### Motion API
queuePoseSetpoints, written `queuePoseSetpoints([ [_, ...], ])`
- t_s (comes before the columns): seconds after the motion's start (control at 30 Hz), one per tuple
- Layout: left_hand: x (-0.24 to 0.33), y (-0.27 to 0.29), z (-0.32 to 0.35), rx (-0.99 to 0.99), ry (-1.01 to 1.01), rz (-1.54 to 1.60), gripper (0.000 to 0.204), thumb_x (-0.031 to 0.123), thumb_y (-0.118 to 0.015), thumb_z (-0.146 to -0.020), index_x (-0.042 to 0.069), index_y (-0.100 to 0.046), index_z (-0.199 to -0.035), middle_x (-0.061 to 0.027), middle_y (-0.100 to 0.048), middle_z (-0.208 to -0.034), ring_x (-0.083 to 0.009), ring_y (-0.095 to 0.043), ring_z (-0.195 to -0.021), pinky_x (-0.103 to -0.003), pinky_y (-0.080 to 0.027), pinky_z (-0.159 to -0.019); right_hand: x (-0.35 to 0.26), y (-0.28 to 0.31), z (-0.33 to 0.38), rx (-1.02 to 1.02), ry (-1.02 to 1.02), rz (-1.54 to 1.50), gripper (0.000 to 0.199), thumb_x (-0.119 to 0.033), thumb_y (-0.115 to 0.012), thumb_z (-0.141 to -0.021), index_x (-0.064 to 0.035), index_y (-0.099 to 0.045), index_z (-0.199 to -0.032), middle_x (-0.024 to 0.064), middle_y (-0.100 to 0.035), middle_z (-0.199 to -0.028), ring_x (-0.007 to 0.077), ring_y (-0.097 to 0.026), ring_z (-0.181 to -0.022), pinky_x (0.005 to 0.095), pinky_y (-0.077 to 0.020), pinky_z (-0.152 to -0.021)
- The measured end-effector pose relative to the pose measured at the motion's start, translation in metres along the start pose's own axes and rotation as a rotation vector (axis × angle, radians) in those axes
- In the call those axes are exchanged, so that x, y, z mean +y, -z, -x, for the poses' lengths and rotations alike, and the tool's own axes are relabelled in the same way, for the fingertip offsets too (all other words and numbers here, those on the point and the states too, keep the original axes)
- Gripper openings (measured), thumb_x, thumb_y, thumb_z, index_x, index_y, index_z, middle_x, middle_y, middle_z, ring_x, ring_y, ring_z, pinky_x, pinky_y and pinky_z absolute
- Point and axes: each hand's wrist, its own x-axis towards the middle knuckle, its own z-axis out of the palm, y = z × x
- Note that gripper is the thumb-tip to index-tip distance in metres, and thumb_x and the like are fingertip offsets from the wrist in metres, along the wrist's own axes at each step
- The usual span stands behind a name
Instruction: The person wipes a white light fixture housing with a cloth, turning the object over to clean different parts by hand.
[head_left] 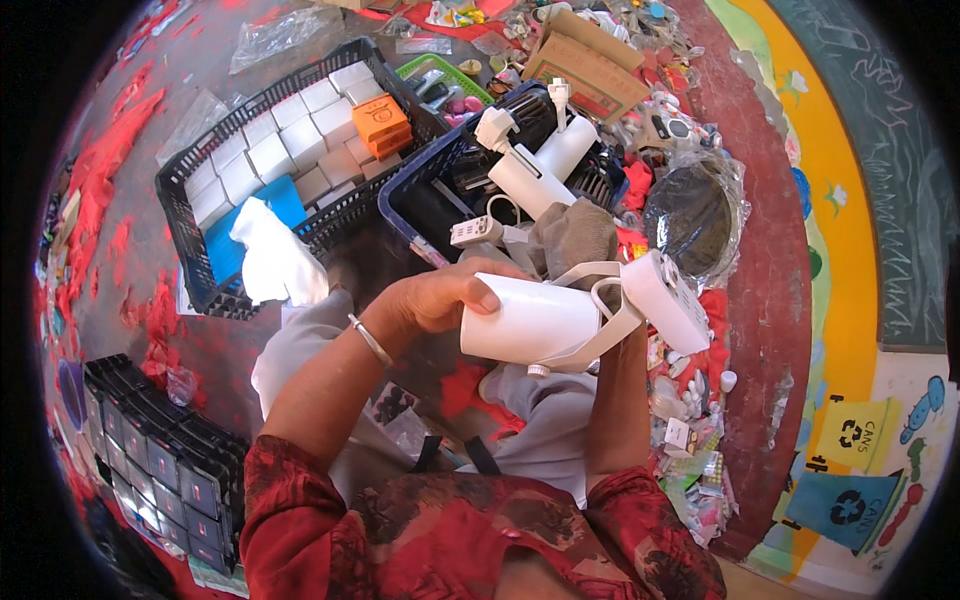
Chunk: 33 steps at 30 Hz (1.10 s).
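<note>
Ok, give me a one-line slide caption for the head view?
A left hand grips a white cylindrical spotlight, with a black crate of white boxes beyond.

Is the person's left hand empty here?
No, the left hand grips the white cylindrical lamp, its thumb pressed against the side of the barrel.

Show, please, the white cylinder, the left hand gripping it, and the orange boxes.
White cylinder (532, 320): head view, middle of its side wall.
Left hand (437, 299): head view, middle of the hand.
Orange boxes (377, 116): head view, top of the upper box.
</note>
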Motion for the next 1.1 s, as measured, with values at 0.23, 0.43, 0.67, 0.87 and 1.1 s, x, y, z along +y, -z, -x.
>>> queuePoseSetpoints([
  [0.23,-0.005,0.004,-0.001,0.035,0.056,-0.02,0.084,0.037,-0.069,-0.053,-0.007,-0.047,-0.12,-0.0171,-0.058,-0.109,-0.0259,-0.059,-0.097,-0.033,-0.047,-0.085,-0.01,-0.013,0.003,0.033,-0.032,0.094,0.034,-0.026,-0.047,-0.09,-0.004,-0.053,-0.115,0.0074,-0.06,-0.105,0.0178,-0.058,-0.094,0.0315,-0.0474,-0.084],
  [0.43,-0.011,0.005,-0.002,-0.066,0.093,0.148,0.084,0.034,-0.072,-0.051,-0.008,-0.047,-0.12,-0.0169,-0.059,-0.107,-0.0256,-0.061,-0.093,-0.032,-0.048,-0.084,-0.009,-0.016,0.0,0.035,-0.048,0.118,0.033,-0.024,-0.049,-0.089,-0.0034,-0.054,-0.114,0.0072,-0.061,-0.104,0.0169,-0.058,-0.093,0.0308,-0.0476,-0.083],
  [0.67,-0.014,0.006,-0.007,0.078,0.064,0.167,0.078,0.035,-0.071,-0.055,-0.008,-0.048,-0.116,-0.0151,-0.06,-0.103,-0.0234,-0.061,-0.09,-0.031,-0.048,-0.081,-0.012,-0.017,0.004,0.052,-0.054,0.151,0.032,-0.022,-0.052,-0.087,-0.0028,-0.055,-0.112,0.007,-0.061,-0.103,0.0159,-0.058,-0.091,0.0299,-0.0479,-0.082],
  [0.87,-0.012,0.0,-0.008,0.03,0.157,0.015,0.075,0.036,-0.066,-0.058,-0.005,-0.047,-0.117,-0.0164,-0.058,-0.104,-0.0242,-0.059,-0.092,-0.032,-0.047,-0.082,-0.005,-0.017,0.004,0.061,-0.065,0.169,0.031,-0.021,-0.054,-0.086,-0.0022,-0.056,-0.111,0.0068,-0.061,-0.102,0.015,-0.058,-0.09,0.0292,-0.0481,-0.081],
  [1.1,-0.029,-0.003,-0.01,-0.043,0.184,0.409,0.077,0.035,-0.061,-0.061,-0.008,-0.045,-0.122,-0.0213,-0.056,-0.113,-0.0289,-0.06,-0.096,-0.035,-0.046,-0.088,-0.004,-0.023,0.005,0.105,0.009,0.139,0.031,-0.019,-0.056,-0.084,-0.0016,-0.058,-0.11,0.0067,-0.062,-0.1,0.014,-0.058,-0.089,0.0284,-0.0483,-0.08],
])
